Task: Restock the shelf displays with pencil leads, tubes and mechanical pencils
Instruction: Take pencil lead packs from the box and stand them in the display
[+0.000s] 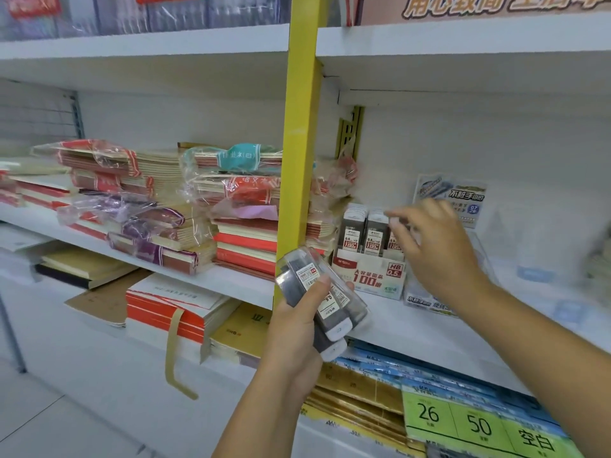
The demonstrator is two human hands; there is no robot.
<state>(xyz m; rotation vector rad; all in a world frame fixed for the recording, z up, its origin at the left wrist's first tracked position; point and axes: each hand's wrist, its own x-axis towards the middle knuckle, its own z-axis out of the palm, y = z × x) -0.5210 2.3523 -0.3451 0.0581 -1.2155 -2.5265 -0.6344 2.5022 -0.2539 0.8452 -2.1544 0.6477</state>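
My left hand (294, 325) grips a bundle of several grey pencil-lead tubes (325, 292) with white caps, held tilted in front of the yellow shelf post. My right hand (433, 246) reaches to the white display box (367, 276) marked HB 0.5 on the shelf, fingers curled at the top of a lead tube (395, 226) standing in the box's right slot. Two more rows of grey tubes (363, 233) stand upright in the box to the left. The pinched tube is partly hidden behind my fingers.
A yellow upright post (297, 143) divides the shelving. Stacks of wrapped notebooks (231, 206) fill the shelf left of it. A blue-and-white lead package (429, 302) lies under my right wrist, with its display card (453, 196) behind. Green price tags (463, 424) hang below.
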